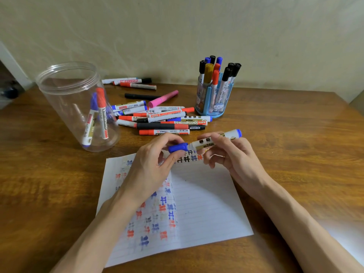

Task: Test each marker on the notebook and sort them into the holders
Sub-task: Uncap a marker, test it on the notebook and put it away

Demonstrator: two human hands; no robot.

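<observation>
We are holding the blue marker [198, 144] in the air above the far edge of the notebook [206, 203]. Its long axis is running left to right and rising slightly rightward, with the cap [178, 147] pointing left. Our left hand [155, 164] is pinching the cap with curled fingers [171, 137], and our right hand [232, 154] is gripping the barrel. We are judging this a cap step, off or on; we cannot tell which. Off calls for a straight pull along the axis, then writing. On calls for dropping it into the clear jar [65, 107] or blue holder [212, 103] on the desk [295, 144].
</observation>
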